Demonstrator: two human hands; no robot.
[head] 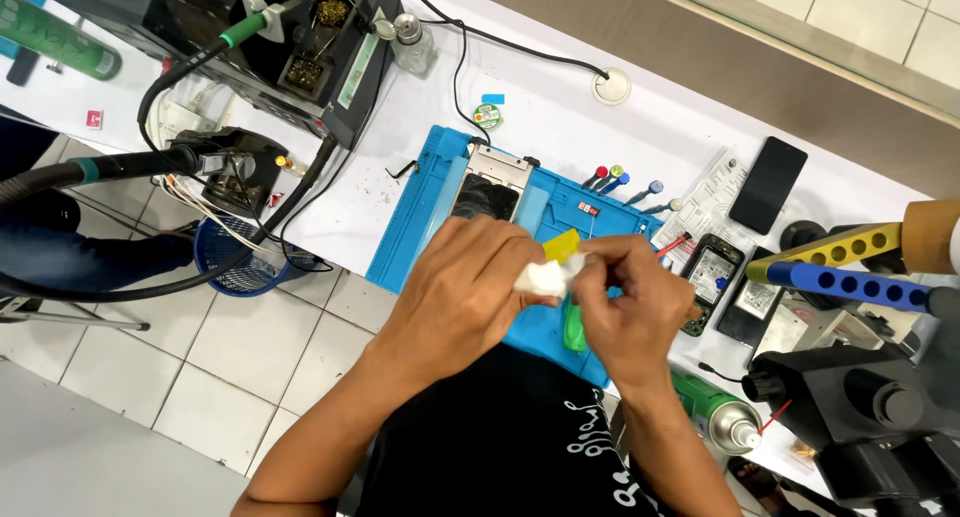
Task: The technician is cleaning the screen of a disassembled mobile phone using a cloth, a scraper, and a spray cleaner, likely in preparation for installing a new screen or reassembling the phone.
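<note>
Both hands meet over the blue mat. The left hand and right hand each pinch closed on the white wad, lying between them, yellow piece just behind it.

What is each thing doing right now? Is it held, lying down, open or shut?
Left hand: pinching the wad.
Right hand: pinching the same wad.
White crumpled tissue wad: held between both hands.
Silver metal phone frame: lying flat on the blue rubber work mat.
Black slab phone: screen dark.
Opened black phone: back off, insides showing.
Green spray can: lying down.
</note>
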